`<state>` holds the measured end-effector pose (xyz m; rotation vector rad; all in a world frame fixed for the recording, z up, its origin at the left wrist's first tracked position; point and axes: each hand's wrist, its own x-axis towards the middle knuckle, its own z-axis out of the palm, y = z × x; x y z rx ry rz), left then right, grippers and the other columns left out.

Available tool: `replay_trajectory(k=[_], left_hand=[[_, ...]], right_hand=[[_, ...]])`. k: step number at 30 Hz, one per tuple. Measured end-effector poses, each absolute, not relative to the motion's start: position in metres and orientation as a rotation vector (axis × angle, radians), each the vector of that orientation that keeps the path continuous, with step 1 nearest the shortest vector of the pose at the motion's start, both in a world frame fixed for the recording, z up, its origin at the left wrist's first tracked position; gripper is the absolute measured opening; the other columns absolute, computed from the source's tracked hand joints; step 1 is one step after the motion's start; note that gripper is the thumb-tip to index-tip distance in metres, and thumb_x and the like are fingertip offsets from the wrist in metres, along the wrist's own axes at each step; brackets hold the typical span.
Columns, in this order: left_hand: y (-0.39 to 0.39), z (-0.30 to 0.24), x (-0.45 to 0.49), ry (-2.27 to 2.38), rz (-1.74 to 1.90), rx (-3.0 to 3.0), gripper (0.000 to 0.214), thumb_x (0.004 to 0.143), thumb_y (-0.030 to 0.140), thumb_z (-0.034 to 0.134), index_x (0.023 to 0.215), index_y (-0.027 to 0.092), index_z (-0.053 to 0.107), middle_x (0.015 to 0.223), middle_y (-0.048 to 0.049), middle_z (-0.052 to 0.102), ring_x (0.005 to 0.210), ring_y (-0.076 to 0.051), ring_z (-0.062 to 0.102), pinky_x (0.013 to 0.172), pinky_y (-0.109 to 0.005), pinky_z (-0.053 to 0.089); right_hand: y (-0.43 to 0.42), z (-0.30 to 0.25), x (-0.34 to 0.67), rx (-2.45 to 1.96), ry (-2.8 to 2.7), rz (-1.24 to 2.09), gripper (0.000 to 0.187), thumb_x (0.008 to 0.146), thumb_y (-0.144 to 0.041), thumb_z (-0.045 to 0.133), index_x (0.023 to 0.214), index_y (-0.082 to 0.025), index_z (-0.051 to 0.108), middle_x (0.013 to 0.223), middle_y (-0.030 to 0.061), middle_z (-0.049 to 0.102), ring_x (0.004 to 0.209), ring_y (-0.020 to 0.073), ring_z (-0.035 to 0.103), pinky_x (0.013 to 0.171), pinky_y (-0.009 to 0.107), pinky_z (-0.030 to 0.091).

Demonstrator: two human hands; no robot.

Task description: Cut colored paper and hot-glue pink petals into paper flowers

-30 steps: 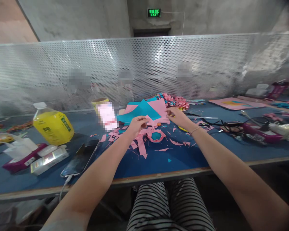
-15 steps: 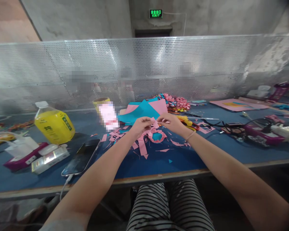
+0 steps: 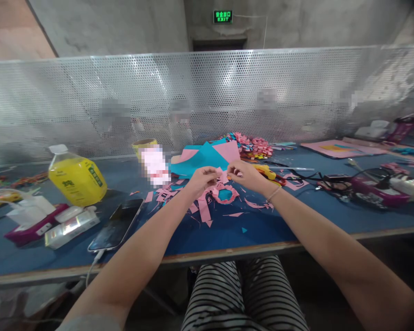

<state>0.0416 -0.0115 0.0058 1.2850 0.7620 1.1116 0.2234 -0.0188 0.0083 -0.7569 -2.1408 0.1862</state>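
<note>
Between my two hands, above the table, is a small piece of pink paper [image 3: 222,175]. My left hand [image 3: 204,180] pinches its left side. My right hand [image 3: 243,175] is closed at its right edge, thumb and fingers together. Just below them on the table lies a ring of crumpled pink paper with a blue middle [image 3: 225,196]. Cut pink scraps [image 3: 203,209] are strewn around it. Behind my hands rest sheets of blue paper [image 3: 200,158] and pink paper [image 3: 229,154]. Yellow-handled scissors [image 3: 267,172] lie by my right wrist, partly hidden.
At left stand a yellow liquid bottle [image 3: 77,177], a purple tissue box [image 3: 37,225] and a charging phone [image 3: 119,225]. A lit screen [image 3: 155,165] leans near a tape roll. Pink and blue paper flowers [image 3: 253,145] pile at the back, before a perforated metal screen [image 3: 221,96].
My right hand has shifted very slightly away from the left at the pink paper. The left hand stays in place, and the things on the table have not moved.
</note>
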Motion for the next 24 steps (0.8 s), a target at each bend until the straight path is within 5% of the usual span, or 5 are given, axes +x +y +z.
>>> replay_trajectory(k=[11, 24], left_hand=[[-0.0127, 0.0074, 0.0423, 0.778, 1.110, 1.293, 0.032, 0.046, 0.027, 0.079, 0.064, 0.013, 0.057, 0.056, 0.0034, 0.054, 0.048, -0.006, 0.048, 0.052, -0.023, 0.038], [-0.0120, 0.0067, 0.0411, 0.780, 1.117, 1.310, 0.032, 0.046, 0.029, 0.079, 0.063, 0.013, 0.058, 0.057, 0.0029, 0.055, 0.048, -0.005, 0.047, 0.052, -0.023, 0.037]], right_hand=[[-0.0188, 0.0052, 0.2250, -0.728, -2.227, 0.155, 0.015, 0.077, -0.015, 0.049, 0.091, -0.018, 0.052, 0.085, 0.0030, 0.055, 0.070, 0.0111, 0.052, 0.065, 0.025, 0.044], [-0.0173, 0.0069, 0.2262, -0.676, -2.255, 0.056, 0.012, 0.080, -0.017, 0.047, 0.074, -0.019, 0.057, 0.072, 0.0015, 0.057, 0.067, 0.0121, 0.050, 0.064, 0.025, 0.040]])
